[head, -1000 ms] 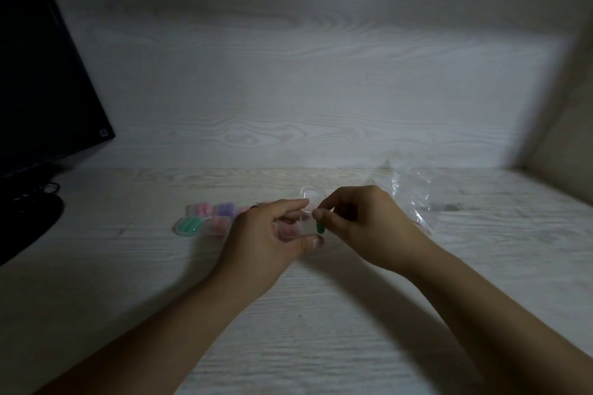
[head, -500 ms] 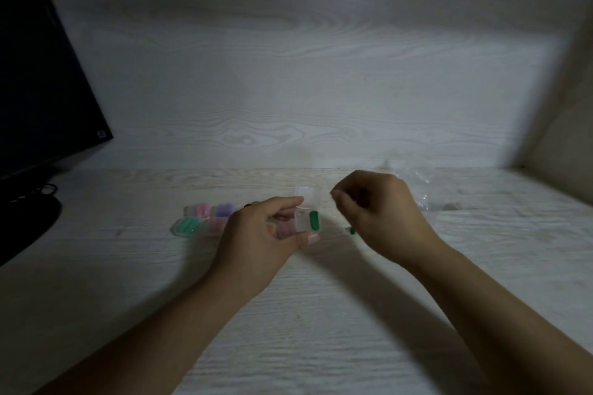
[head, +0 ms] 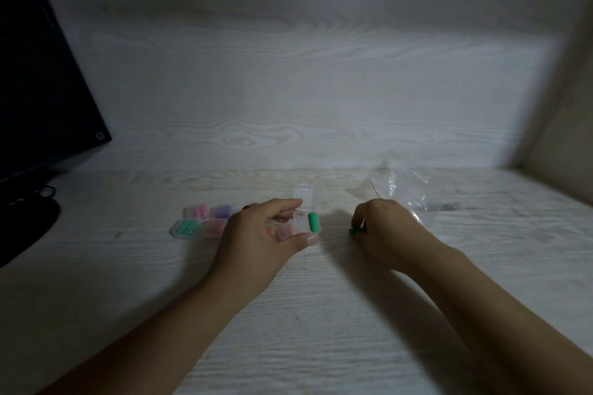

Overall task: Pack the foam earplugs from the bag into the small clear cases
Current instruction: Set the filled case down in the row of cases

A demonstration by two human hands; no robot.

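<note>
Head view: one green earplug point(head: 313, 222) now lies in the open case point(head: 305, 215) pinched by the left hand point(head: 256, 234); the right hand point(head: 382, 231), moved away, pinches another point(head: 353, 232) on the counter point(head: 321, 314) near the bag point(head: 407, 192).

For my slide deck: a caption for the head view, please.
Left hand holds open clear case with one green earplug; right hand grips another.

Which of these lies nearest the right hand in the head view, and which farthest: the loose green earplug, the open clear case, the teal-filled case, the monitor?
From the right hand:
1. Loose green earplug, at its fingertips on the desk.
2. Open clear case, to the left, held in the left hand.
3. Teal-filled case, further left, in the cluster of filled cases.
4. Monitor, far left edge.
</note>
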